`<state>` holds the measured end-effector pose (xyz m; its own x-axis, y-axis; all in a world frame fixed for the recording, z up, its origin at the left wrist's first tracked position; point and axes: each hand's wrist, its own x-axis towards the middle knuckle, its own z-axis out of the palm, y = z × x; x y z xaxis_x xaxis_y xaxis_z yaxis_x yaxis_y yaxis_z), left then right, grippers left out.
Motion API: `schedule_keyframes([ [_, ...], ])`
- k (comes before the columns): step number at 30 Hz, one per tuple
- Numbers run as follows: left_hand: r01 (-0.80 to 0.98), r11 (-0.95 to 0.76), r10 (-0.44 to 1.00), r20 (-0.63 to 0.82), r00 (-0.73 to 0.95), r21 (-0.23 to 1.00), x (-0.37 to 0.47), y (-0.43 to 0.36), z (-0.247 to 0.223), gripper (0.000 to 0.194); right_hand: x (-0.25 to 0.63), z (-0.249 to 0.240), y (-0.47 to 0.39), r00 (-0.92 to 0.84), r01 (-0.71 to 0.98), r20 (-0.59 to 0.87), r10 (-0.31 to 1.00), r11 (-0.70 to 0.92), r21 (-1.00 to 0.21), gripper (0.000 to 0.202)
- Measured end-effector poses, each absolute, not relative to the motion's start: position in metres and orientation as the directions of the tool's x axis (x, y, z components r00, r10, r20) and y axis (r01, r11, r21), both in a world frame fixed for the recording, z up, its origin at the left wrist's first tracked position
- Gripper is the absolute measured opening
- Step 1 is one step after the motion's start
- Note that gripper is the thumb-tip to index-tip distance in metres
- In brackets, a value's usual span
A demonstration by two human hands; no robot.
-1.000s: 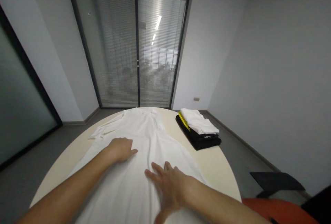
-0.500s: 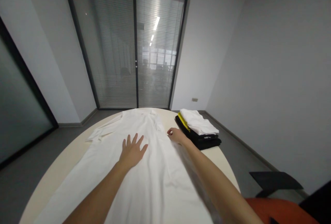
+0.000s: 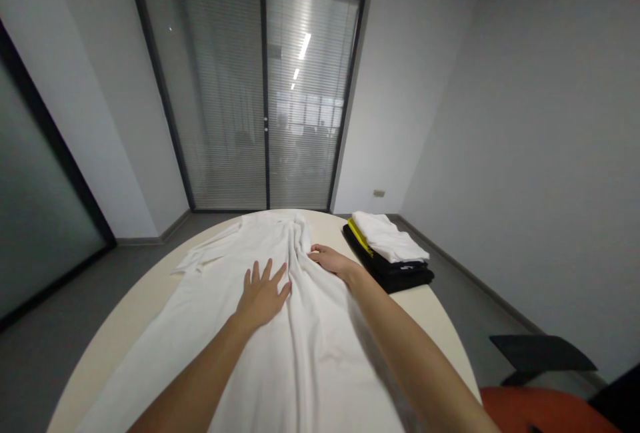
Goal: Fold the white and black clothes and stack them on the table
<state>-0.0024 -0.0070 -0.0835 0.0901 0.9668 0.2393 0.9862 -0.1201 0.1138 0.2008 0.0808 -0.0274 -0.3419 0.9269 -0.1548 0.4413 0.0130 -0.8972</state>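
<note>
White garment (image 3: 270,353) lies spread lengthwise on the round tabletop (image 3: 150,300), a sleeve out to the left. Left hand (image 3: 263,300) is palm-down on it, fingers spread wide, grip holding nothing. Right hand's (image 3: 333,260) grip looks closed on cloth at the garment's right edge, fingers curled; thumb placement I can't tell. Pleats (image 3: 297,326) bunch between the hands. Done well: left palm presses flat as anchor, right draws the edge over evenly, no ridges underneath. Folded stack (image 3: 387,240) sits right, near that arm; elbow should clear it.
</note>
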Motion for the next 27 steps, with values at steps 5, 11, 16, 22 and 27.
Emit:
schedule_keyframes([
  [5,0.985,-0.113,0.971,0.225,0.081,0.131,-0.004,-0.004,-0.088,0.059,0.21,-0.017,0.09,-0.262,0.534,-0.161,0.951,0.004,-0.846,0.018],
  [11,0.986,-0.097,0.976,0.208,0.068,0.133,-0.003,-0.004,-0.087,0.059,0.248,0.015,0.109,-0.042,0.79,0.005,0.999,0.036,-0.612,0.036],
  [16,0.986,-0.095,0.979,0.193,0.067,0.135,-0.003,-0.005,-0.085,0.059,0.253,0.033,0.105,0.002,0.946,0.2,0.98,0.063,-0.318,0.048],
  [22,0.988,-0.096,0.976,0.206,0.07,0.122,-0.003,-0.005,-0.086,0.058,0.237,0.029,0.104,0.075,0.991,0.054,0.996,-0.068,-0.113,0.043],
  [27,0.988,-0.098,0.975,0.21,0.072,0.118,-0.003,-0.005,-0.086,0.058,0.226,0.013,0.103,0.052,0.995,-0.016,0.998,-0.054,-0.078,0.04],
])
